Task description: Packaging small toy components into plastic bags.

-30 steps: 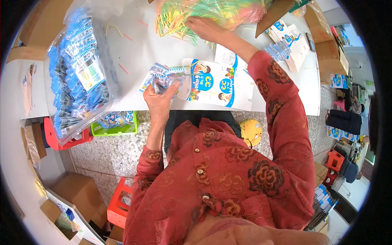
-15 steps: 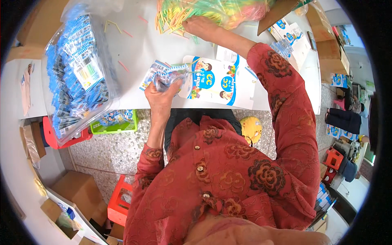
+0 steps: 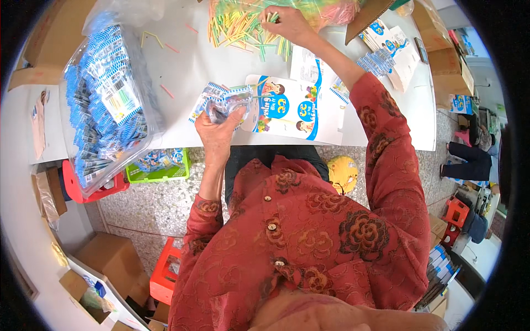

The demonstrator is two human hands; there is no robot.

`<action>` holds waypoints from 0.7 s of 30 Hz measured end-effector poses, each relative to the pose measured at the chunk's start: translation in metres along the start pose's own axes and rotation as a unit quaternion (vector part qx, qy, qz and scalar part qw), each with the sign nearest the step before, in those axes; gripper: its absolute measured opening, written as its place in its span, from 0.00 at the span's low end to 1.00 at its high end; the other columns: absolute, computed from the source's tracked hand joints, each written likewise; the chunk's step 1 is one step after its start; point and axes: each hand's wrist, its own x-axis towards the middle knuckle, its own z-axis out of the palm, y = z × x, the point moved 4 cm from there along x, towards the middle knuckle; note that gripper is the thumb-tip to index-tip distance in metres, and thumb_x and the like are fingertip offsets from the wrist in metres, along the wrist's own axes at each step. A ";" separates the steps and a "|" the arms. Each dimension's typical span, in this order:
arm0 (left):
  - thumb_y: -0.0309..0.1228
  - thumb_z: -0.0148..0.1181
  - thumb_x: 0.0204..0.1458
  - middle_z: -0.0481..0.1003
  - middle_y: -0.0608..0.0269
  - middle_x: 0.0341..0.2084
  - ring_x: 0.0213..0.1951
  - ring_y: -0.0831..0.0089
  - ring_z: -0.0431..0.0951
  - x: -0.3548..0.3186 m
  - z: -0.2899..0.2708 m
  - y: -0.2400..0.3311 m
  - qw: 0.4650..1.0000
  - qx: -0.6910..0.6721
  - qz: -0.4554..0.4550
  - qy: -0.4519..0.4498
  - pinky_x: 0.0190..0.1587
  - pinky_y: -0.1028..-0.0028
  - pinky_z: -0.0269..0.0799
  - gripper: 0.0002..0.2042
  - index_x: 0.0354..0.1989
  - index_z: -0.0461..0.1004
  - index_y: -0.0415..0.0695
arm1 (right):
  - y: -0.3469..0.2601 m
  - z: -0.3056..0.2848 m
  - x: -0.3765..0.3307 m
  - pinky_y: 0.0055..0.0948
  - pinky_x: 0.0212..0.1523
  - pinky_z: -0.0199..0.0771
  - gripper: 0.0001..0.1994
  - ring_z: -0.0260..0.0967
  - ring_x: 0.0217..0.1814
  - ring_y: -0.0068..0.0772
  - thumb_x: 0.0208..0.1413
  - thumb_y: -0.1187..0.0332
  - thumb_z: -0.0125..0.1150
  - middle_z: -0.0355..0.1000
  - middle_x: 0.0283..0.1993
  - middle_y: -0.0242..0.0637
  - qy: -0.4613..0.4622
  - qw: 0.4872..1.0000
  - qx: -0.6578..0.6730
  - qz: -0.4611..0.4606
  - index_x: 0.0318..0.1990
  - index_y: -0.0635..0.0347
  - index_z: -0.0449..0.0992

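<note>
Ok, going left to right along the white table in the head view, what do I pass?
Clear bag of blue packets → left hand holding a small clear packet → printed blue-and-white card → stack of printed cards → cardboard boxes.

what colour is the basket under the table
Bright green basket, seen in the head view.

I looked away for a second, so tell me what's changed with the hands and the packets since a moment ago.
The right hand has closed on a few of the coloured sticks in the pile, where before it lay spread on them. The left hand keeps its grip on the clear blue-printed packet at the table edge. The printed card beside it and the big bag of packets on the left have not moved.
</note>
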 end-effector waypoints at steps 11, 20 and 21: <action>0.22 0.66 0.41 0.77 0.66 0.29 0.31 0.82 0.73 0.000 0.004 0.002 1.000 0.001 0.014 -0.010 0.36 0.80 0.69 0.10 0.34 0.76 0.37 | -0.016 0.021 -0.050 0.26 0.31 0.68 0.05 0.67 0.26 0.28 0.49 0.70 0.57 0.72 0.27 0.35 -0.071 0.997 0.026 -0.015 0.33 0.58 0.71; 0.22 0.66 0.41 0.77 0.66 0.29 0.30 0.83 0.73 0.001 0.005 0.001 1.000 -0.005 0.012 -0.006 0.35 0.81 0.69 0.11 0.34 0.76 0.37 | 0.001 0.030 -0.055 0.28 0.29 0.69 0.07 0.69 0.24 0.34 0.46 0.69 0.59 0.71 0.24 0.40 -0.073 0.995 0.042 0.048 0.30 0.62 0.71; 0.22 0.66 0.41 0.77 0.66 0.29 0.30 0.83 0.73 0.001 0.006 0.001 1.000 -0.005 0.011 -0.006 0.35 0.81 0.69 0.11 0.34 0.76 0.37 | 0.001 0.027 -0.055 0.27 0.29 0.70 0.07 0.69 0.24 0.30 0.47 0.68 0.59 0.72 0.24 0.39 -0.055 0.992 0.082 0.074 0.31 0.62 0.72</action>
